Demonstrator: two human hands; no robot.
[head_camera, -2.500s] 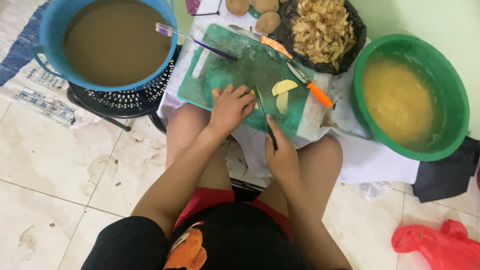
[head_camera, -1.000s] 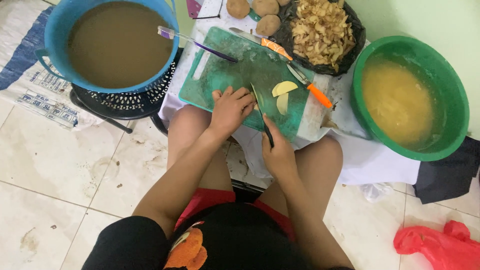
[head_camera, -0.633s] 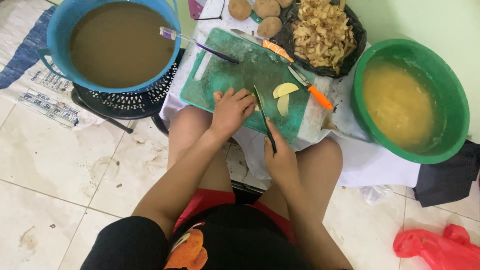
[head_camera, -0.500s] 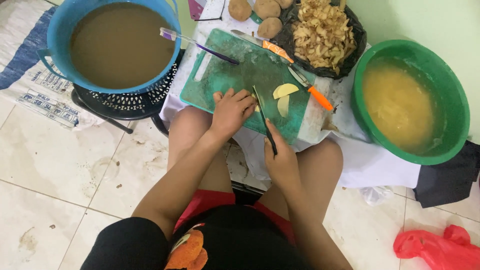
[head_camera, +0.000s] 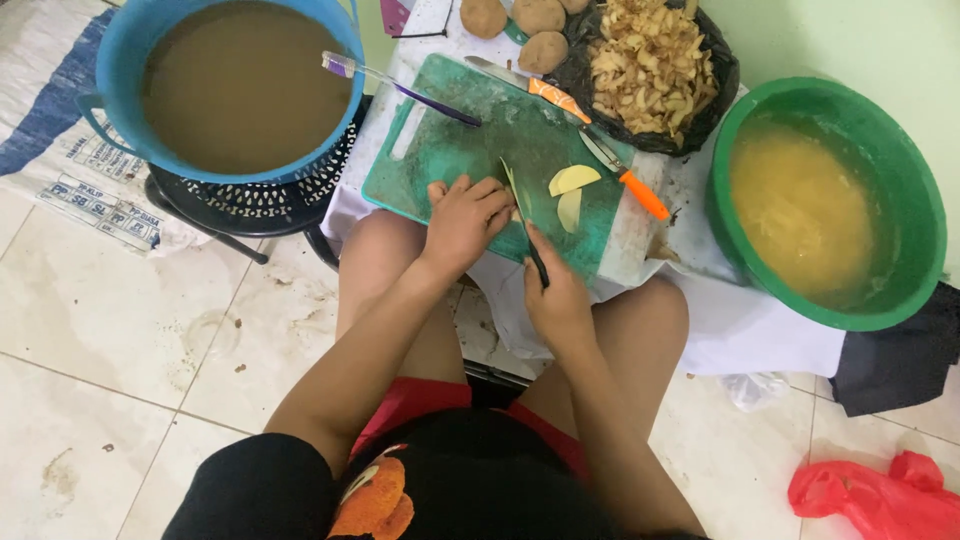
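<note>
The right hand (head_camera: 557, 300) is closed around the dark handle of a kitchen knife (head_camera: 524, 222), whose blade runs up and away from the person and stands on edge over the near part of the green cutting board (head_camera: 450, 150). The left hand (head_camera: 462, 220) rests curled, fingertips down, on the board just left of the blade, pressing on a small piece that the fingers mostly hide; what it is cannot be told. Just right of the blade lie two pale yellow potato slices (head_camera: 570, 192), touching the board. Farther up the board lie a purple toothbrush (head_camera: 398, 87), its head over the rim of the blue basin, and an orange-handled knife (head_camera: 527, 86); an orange-handled peeler (head_camera: 625, 176) lies at the board's right edge. The blue basin (head_camera: 120, 80), holding brown murky water, stands to the left on a black stool. A black bag of potato peelings (head_camera: 650, 65) and whole unpeeled potatoes (head_camera: 540, 18) sit beyond the board. A green basin (head_camera: 925, 210) with yellowish water stands to the right.
</note>
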